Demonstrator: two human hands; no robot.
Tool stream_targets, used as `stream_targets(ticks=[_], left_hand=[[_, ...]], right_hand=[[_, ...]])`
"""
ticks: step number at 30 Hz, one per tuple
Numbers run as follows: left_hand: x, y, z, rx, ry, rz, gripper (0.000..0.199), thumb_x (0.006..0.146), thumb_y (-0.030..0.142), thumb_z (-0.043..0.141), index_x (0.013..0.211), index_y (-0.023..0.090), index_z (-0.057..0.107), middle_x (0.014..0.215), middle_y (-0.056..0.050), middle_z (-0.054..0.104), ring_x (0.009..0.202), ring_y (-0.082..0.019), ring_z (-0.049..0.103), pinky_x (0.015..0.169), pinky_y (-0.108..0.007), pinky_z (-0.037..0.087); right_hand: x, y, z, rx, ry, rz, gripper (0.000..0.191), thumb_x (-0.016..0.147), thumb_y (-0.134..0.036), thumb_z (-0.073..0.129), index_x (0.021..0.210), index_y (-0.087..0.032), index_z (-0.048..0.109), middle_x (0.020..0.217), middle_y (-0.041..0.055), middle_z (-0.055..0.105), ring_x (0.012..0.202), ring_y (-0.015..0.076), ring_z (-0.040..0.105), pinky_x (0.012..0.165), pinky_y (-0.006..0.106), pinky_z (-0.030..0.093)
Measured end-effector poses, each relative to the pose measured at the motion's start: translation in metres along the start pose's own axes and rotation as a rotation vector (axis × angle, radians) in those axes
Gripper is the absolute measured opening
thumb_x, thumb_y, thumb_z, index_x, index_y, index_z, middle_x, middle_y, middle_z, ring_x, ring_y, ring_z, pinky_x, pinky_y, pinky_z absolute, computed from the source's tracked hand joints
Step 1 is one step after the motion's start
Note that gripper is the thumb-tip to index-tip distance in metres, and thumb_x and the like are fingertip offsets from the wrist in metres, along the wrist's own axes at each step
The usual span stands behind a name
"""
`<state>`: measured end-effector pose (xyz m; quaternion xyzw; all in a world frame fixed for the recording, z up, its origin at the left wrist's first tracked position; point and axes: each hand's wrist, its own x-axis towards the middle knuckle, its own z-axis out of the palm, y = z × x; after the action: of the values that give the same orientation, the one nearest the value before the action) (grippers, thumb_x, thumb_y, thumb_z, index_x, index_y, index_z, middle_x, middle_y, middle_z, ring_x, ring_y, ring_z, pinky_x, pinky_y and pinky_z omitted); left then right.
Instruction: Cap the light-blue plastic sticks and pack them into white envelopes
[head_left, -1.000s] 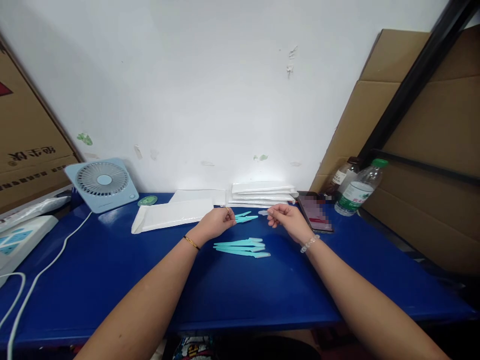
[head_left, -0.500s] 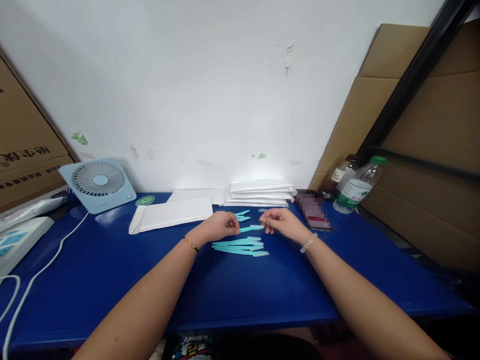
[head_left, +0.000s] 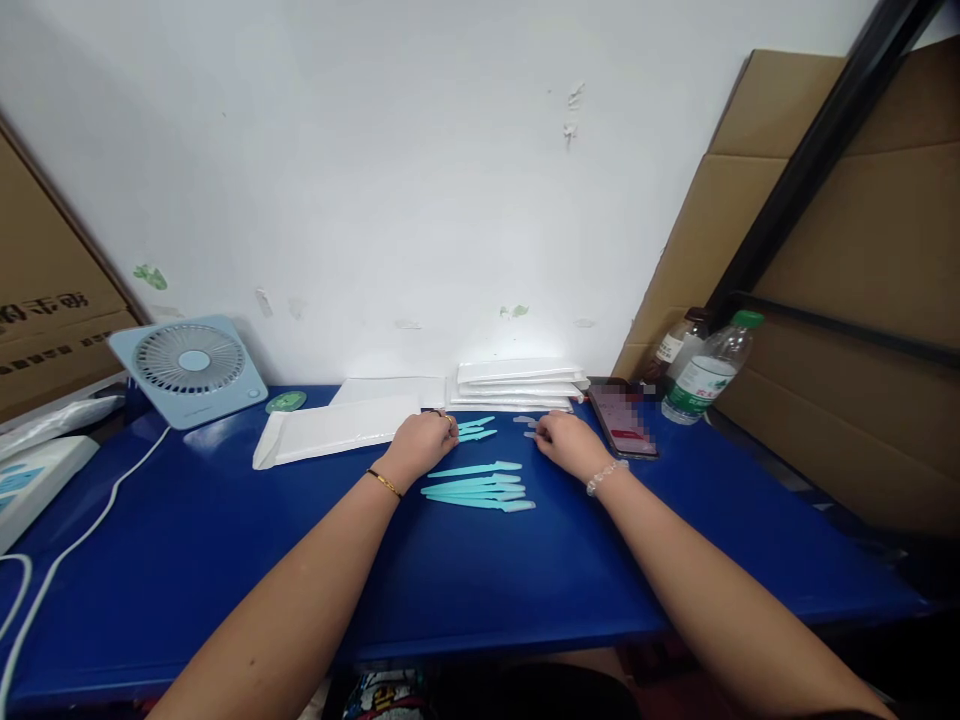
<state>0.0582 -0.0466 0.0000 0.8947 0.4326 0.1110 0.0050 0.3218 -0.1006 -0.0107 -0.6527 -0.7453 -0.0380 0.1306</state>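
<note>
Several turquoise eyebrow razors (head_left: 474, 493) lie in a row on the blue table, most with a pale cap over the blade end. Behind them is a smaller group of turquoise razors (head_left: 477, 431). My left hand (head_left: 424, 440) is closed at the handle ends of that rear group, its fingertips pinching a razor. Over at the right, small clear plastic caps (head_left: 523, 420) rest on the table. My right hand (head_left: 568, 440) reaches down with bent fingers pinched at one of these caps; its fingertips are partly hidden.
White padded envelopes (head_left: 330, 432) lie at left, with a stack of envelopes (head_left: 517, 385) against the wall. A blue fan (head_left: 191, 365) stands far left beside a white cable (head_left: 90, 505). At right are a phone (head_left: 624, 420) and plastic bottles (head_left: 709, 375).
The razor that was between my hands now lies behind the front row. My left hand has moved back and left to the rear razors; my right hand has moved slightly right to the caps.
</note>
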Motion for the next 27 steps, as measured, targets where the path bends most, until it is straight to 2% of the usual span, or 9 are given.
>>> stream_targets(ticks=[4, 9, 16, 27], left_hand=[[-0.001, 0.002, -0.002, -0.149, -0.037, 0.01, 0.019, 0.083, 0.028, 0.048, 0.078, 0.021, 0.066, 0.08, -0.002, 0.067, 0.07, -0.015, 0.059, 0.062, -0.025, 0.04], [-0.004, 0.003, -0.006, -0.34, -0.126, -0.055, 0.021, 0.078, 0.035, 0.052, 0.077, 0.02, 0.067, 0.078, -0.002, 0.068, 0.07, -0.015, 0.059, 0.057, -0.023, 0.04], [-0.003, 0.005, -0.006, -0.316, -0.029, -0.05, 0.026, 0.084, 0.035, 0.045, 0.073, 0.019, 0.063, 0.081, -0.005, 0.068, 0.072, -0.017, 0.06, 0.061, -0.025, 0.039], [-0.004, 0.013, -0.01, -0.405, -0.058, -0.05, 0.026, 0.083, 0.037, 0.046, 0.076, 0.018, 0.063, 0.082, -0.004, 0.068, 0.071, -0.016, 0.059, 0.06, -0.025, 0.039]], right_hand=[[-0.001, -0.009, -0.001, -0.066, -0.017, -0.086, 0.012, 0.082, -0.016, 0.05, 0.074, -0.016, 0.06, 0.083, 0.0074, 0.061, 0.07, 0.0158, 0.058, 0.062, 0.025, 0.037], [-0.003, -0.006, -0.003, 0.148, -0.013, -0.171, 0.008, 0.08, -0.014, 0.051, 0.076, -0.017, 0.057, 0.082, 0.0045, 0.059, 0.069, 0.0138, 0.054, 0.062, 0.023, 0.038], [-0.005, 0.001, -0.008, 0.462, 0.046, -0.212, 0.014, 0.087, -0.024, 0.046, 0.084, -0.019, 0.059, 0.075, 0.0024, 0.061, 0.064, 0.0141, 0.052, 0.06, 0.025, 0.038], [-0.008, -0.014, -0.012, 0.539, -0.001, -0.258, 0.017, 0.087, -0.023, 0.047, 0.086, -0.019, 0.064, 0.082, 0.0034, 0.063, 0.068, 0.0135, 0.054, 0.062, 0.025, 0.04]])
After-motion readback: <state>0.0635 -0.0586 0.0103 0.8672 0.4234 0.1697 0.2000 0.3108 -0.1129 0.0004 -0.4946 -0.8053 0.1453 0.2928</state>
